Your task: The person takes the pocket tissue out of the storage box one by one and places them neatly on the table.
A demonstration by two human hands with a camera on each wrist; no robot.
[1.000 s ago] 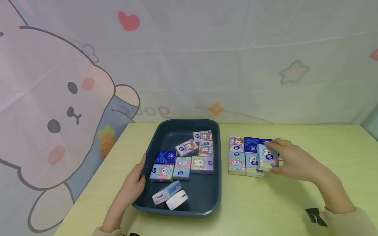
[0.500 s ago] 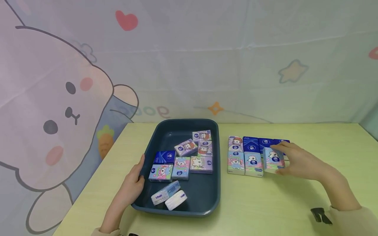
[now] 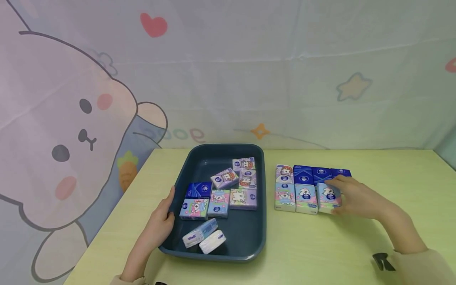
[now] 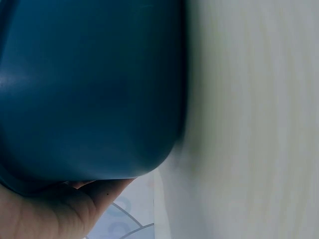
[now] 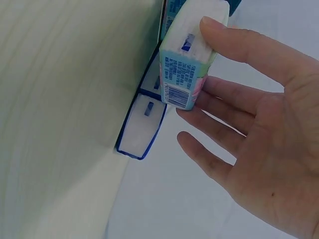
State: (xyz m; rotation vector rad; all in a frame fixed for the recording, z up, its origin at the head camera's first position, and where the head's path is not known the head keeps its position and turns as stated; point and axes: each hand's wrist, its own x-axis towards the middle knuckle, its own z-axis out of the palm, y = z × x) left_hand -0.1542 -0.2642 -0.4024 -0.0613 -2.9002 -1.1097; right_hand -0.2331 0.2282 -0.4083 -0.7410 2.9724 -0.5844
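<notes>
At the right, my right hand (image 3: 358, 200) pinches a light blue and pink tissue pack (image 3: 327, 194) between thumb and fingers. This pack stands at the right end of the front row, beside another pack with a white cartoon animal (image 3: 305, 198). In the right wrist view the thumb lies on the white side of the held pack (image 5: 182, 74), the other fingers behind it. My left hand (image 3: 158, 223) grips the left rim of a dark blue plastic tub (image 3: 244, 233). Several tissue packs lie in the tub, among them a dark blue one (image 3: 198, 190) and a white one (image 3: 212, 242).
Behind the front row runs a back row: a purple pack (image 3: 284, 174) and dark blue packs (image 3: 303, 175), the last partly behind my right hand. All stand on a pale yellow-green table (image 3: 303, 253). A printed cloth (image 3: 228, 87) hangs along the back edge.
My right hand has brought the tissue pack right, then down, from over the packs to the end of the front row. The left hand and tub stay in place.
</notes>
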